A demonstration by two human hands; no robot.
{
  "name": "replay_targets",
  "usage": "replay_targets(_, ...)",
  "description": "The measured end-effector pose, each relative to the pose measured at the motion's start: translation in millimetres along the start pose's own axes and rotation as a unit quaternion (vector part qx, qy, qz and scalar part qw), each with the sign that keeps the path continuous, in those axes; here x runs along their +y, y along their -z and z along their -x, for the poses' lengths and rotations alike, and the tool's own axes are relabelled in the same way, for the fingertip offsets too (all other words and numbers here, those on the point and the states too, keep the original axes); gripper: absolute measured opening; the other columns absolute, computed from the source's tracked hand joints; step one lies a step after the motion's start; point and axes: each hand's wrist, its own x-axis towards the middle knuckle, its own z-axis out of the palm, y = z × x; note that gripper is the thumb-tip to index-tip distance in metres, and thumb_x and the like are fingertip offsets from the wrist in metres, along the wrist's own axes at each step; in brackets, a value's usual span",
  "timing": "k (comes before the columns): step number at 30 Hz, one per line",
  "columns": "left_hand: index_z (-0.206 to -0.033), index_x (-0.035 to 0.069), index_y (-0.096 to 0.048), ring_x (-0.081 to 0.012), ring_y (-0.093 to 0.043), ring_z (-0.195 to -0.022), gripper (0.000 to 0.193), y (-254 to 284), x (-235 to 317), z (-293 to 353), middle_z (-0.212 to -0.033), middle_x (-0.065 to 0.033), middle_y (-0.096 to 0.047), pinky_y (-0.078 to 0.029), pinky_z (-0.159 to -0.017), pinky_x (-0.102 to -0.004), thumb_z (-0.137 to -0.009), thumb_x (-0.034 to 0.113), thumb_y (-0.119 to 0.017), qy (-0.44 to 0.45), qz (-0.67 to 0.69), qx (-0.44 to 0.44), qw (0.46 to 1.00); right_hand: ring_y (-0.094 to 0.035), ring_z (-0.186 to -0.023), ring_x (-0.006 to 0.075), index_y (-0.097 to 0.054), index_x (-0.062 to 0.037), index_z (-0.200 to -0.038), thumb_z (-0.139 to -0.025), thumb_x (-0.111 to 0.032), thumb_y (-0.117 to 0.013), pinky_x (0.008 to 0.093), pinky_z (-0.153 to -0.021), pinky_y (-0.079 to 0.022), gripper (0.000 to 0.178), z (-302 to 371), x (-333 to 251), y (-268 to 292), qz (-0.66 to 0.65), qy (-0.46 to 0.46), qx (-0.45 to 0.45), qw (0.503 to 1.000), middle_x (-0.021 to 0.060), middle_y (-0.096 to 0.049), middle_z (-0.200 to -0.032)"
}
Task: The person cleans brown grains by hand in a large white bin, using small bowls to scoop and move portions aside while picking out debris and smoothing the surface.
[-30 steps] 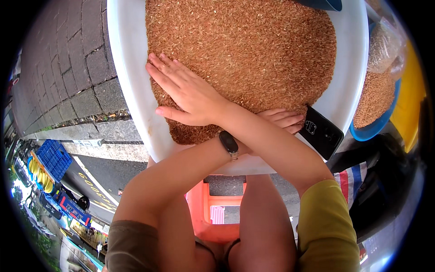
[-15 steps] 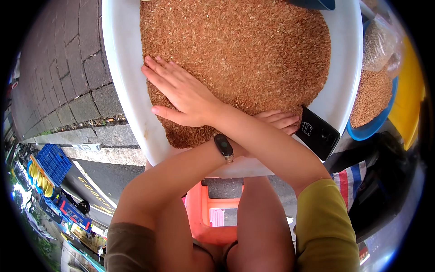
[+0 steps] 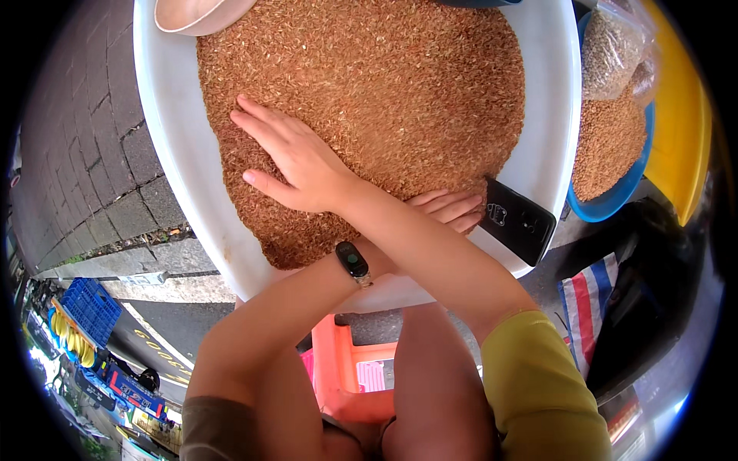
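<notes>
A layer of reddish-brown grain (image 3: 369, 100) lies in a large white tub (image 3: 165, 115). My forearms cross, the right one on top. My right hand (image 3: 296, 157) lies palm down on the left part of the grain, its fingers stretched out and thumb apart. My left hand (image 3: 450, 209), partly hidden behind the right forearm, rests with extended fingers on the grain's near right edge. Beside its fingertips a black phone (image 3: 519, 221) lies against the tub's side. Neither hand holds anything that I can see. A dark wristband (image 3: 352, 260) sits on my left wrist.
A pale pink bowl (image 3: 201, 17) stands at the tub's far left, and a dark blue object (image 3: 477, 2) at its far edge. To the right are a blue basin (image 3: 615, 201) of tan grain, a plastic bag (image 3: 611, 54) and a yellow container (image 3: 680, 115). An orange stool (image 3: 334, 376) is below.
The view has shifted, bringing the pink bowl into sight. My right hand has moved slightly inward from the grain's left edge. My left hand stays beside the phone.
</notes>
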Motion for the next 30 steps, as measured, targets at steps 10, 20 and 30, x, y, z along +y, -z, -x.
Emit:
replay_targets(10, -0.138, 0.003, -0.046, -0.0289, -0.041, -0.136, 0.049, 11, 8, -1, -0.146, -0.0174, -0.043, -0.031, -0.114, -0.0411, -0.092, 0.02, -0.051, 0.053, 0.13, -0.013, 0.99, -0.05, -0.124, 0.0407, -0.042, -0.0036, -0.141, -0.098, -0.04, -0.049, 0.0495, -0.107, -0.039, 0.058, 11, 32, 75, 0.156, -0.091, 0.13, 0.975, 0.0261, -0.052, -0.133)
replay_targets(20, -0.113, 0.002, -0.058, -0.0301, -0.055, -0.115, 0.033, 13, 9, 1, -0.117, -0.0152, -0.06, -0.041, -0.102, -0.0419, -0.082, 0.012, -0.059, 0.046, 0.119, 0.054, 0.99, -0.057, -0.113, 0.0351, -0.054, -0.0011, -0.129, -0.098, -0.033, -0.052, 0.0443, -0.096, -0.044, 0.045, 21, 41, 105, 0.187, -0.053, 0.25, 0.949, 0.0218, -0.059, -0.121)
replay_targets(30, -0.143, 0.006, -0.041, -0.0293, -0.03, -0.143, 0.056, -6, 0, 4, -0.156, -0.0123, -0.03, -0.023, -0.118, -0.0441, -0.095, 0.033, -0.048, 0.03, 0.082, -0.019, 0.996, -0.011, -0.147, 0.041, -0.01, 0.0047, -0.152, -0.1, -0.048, -0.04, 0.0489, -0.121, -0.011, 0.08, 11, 6, 14, 0.118, -0.004, -0.065, 0.991, 0.0249, -0.01, -0.159)
